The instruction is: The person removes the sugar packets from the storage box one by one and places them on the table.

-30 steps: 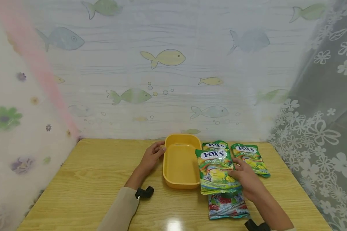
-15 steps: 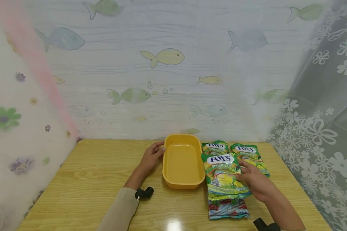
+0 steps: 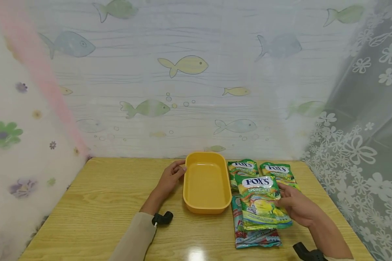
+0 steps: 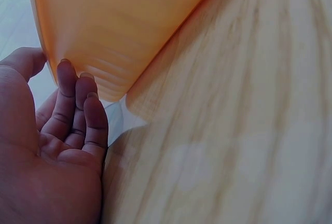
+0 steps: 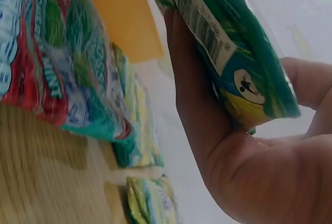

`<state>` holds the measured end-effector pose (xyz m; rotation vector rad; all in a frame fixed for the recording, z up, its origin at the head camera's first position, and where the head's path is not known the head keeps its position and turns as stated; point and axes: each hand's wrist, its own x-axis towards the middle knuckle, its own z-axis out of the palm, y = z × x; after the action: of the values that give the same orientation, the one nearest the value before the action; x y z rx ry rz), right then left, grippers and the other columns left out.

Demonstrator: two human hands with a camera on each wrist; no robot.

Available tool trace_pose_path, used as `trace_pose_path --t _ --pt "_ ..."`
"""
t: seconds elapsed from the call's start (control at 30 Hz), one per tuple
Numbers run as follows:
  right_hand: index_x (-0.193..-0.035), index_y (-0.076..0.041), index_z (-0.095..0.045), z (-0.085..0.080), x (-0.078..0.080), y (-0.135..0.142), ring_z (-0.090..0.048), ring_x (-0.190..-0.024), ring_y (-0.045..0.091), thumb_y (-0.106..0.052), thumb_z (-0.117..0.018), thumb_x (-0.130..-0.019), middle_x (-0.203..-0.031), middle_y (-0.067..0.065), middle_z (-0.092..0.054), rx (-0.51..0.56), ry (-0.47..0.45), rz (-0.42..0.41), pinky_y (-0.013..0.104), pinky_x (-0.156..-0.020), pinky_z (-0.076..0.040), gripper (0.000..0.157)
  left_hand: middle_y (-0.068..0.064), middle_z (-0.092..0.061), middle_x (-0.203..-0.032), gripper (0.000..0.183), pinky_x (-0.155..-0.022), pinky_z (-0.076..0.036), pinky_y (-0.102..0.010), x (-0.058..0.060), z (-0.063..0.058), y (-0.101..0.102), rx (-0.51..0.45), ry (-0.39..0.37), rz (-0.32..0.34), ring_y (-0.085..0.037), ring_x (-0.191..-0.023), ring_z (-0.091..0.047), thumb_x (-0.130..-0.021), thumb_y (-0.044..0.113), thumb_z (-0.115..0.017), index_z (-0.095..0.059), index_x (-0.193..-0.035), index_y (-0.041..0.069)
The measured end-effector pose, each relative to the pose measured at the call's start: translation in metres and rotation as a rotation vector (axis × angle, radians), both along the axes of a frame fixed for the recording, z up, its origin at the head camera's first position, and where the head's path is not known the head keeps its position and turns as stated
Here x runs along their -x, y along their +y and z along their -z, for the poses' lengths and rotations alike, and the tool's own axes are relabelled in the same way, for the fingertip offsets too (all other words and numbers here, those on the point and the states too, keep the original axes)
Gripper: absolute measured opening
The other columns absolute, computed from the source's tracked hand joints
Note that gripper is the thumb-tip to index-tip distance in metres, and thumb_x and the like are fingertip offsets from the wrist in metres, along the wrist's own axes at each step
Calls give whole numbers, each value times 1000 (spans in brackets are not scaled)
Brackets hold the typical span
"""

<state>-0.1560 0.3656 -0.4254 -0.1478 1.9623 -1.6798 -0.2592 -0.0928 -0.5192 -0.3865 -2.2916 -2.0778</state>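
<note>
My right hand grips a green and yellow Fox's Spring Tea candy bag by its right edge, thumb on the printed front. In the right wrist view the bag's barcode side rests against the fingers. Below it, partly covered, lies a teal and red candy bag. At the left of a yellow plastic tub, my left hand touches the side. The left wrist view has its thumb at the tub's rim and loosely bent fingers against the outer wall.
Two more green Fox's bags lie behind the held one, one beside the tub and one farther right. The wooden table meets a fish-print curtain at its back edge.
My right hand has drawn the held candy bag right and toward me, away from the tub, uncovering more of the teal and red bag's left side. The left hand stays put.
</note>
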Motion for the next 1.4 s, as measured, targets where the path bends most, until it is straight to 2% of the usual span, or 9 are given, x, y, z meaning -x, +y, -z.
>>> trace_pose_path --t 0.17,0.57,0.9,1.0,1.07,1.13,1.2,1.33,1.4 --pt "-156 6 34 4 1 13 32 -146 59 4 -46 -104 -159 35 40 22 -13 -39 26 -107 -48 95 -7 -70 -93 40 -88 -48 -31 -8 -1 3 -4 0 -7 -25 -91 -61 -109 23 -64 -62 -146 9" --pt "-155 5 36 15 3 42 40 -144 51 2 -48 -105 -158 31 44 32 -58 -92 18 -100 -49 98 -17 -71 -99 43 -92 -48 -35 -24 0 9 33 -8 -44 -30 -95 -63 -109 28 -64 -61 -147 10" --pt "-154 7 36 26 8 62 39 -143 54 8 -46 -100 -157 33 44 -11 -63 -71 61 -125 -4 98 -11 -71 -96 41 -89 -49 -31 -37 -2 15 44 -11 -76 -24 -91 -63 -109 28 -63 -61 -147 12" --pt "-152 9 37 30 9 68 -4 -157 51 8 -46 -99 -156 36 43 -2 -57 -90 43 -119 -35 99 -11 -71 -97 41 -90 -48 -32 -42 -3 16 43 -14 -78 -26 -93 -63 -109 28 -63 -61 -148 12" --pt "-150 10 39 32 9 72 -47 -129 32 8 -45 -99 -155 38 42 22 -54 -117 30 -99 -44 98 -11 -71 -97 41 -91 -48 -33 -44 -3 17 41 -15 -79 -28 -94 -63 -109 28 -63 -61 -148 12" --pt "-148 11 40 34 10 75 -47 -87 16 9 -45 -99 -153 40 43 50 -53 -138 27 -87 -44 98 -11 -71 -97 42 -91 -48 -34 -48 -3 19 42 -16 -84 -30 -95 -63 -109 28 -63 -61 -148 11" --pt "-147 11 42 35 9 78 -43 -79 12 8 -45 -100 -151 40 46 61 -58 -155 25 -87 -44 98 -12 -71 -98 42 -92 -48 -35 -51 -4 20 44 -15 -89 -32 -96 -63 -109 28 -63 -61 -148 10" --pt "-149 11 40 36 9 84 -47 -114 30 8 -45 -100 -153 38 45 38 -71 -144 22 -89 -43 98 -14 -72 -99 43 -94 -47 -36 -56 -4 23 42 -13 -98 -33 -97 -63 -109 27 -63 -60 -147 8" --pt "-150 10 39 36 9 87 -18 -149 50 9 -45 -99 -154 36 46 25 -77 -132 18 -89 -42 98 -13 -72 -99 42 -94 -47 -36 -58 -4 23 41 -16 -102 -31 -97 -63 -109 26 -64 -61 -147 9"
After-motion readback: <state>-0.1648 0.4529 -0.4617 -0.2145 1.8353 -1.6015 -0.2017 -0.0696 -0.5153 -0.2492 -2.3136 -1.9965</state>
